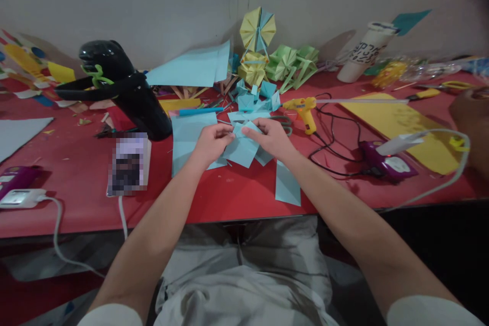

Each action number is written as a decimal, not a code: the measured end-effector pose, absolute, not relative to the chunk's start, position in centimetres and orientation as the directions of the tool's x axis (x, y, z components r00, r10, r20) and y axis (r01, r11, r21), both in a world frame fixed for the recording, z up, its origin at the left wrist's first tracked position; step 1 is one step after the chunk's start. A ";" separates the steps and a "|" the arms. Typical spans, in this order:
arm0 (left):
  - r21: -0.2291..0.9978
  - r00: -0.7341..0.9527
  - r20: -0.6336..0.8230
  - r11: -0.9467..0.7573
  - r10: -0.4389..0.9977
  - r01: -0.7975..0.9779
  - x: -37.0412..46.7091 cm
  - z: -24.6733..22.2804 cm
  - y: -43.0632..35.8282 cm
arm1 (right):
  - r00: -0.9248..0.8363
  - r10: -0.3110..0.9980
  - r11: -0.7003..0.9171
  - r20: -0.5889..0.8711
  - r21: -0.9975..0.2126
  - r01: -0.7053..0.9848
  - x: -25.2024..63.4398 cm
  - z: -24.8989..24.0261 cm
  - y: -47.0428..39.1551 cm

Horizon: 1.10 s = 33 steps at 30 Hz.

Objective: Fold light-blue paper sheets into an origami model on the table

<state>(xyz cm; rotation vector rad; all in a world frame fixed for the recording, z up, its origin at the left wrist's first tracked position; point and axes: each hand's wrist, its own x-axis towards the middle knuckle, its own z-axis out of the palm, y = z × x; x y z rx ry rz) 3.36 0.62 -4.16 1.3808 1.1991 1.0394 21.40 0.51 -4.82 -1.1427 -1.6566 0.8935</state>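
Note:
A square piece of light blue paper (241, 152), tilted and with creases near its top, is between my two hands above the red table. My left hand (213, 142) pinches its upper left edge, thumb and fingertips together. On the other side my right hand (272, 137) grips the top right, its thumb lying over the paper and its fingers behind. More blue sheets (187, 135) lie under and left of my hands, and a small blue piece (288, 186) lies below my right wrist. Scissors (284, 123) are partly hidden behind my right hand.
Folded blue shapes (254, 98) and yellow and green paper fans (257, 30) stand behind. Right are a yellow glue gun (305, 111), its black cord, a purple power strip (393, 165) and another person's hand (469, 117). Left are a black bottle (132, 97) and a phone (129, 165).

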 end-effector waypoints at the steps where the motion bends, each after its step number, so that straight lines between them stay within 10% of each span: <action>1: 0.991 0.141 0.003 -0.022 0.990 0.132 3.4 -4.2 0.6 | -0.163 0.950 0.306 0.267 -0.901 0.309 21.4 -4.8 0.5; 33: 0.986 0.183 0.048 -0.076 0.982 0.148 3.7 -4.6 0.6 | -0.136 0.956 0.290 0.259 -0.893 0.343 21.2 -5.0 0.5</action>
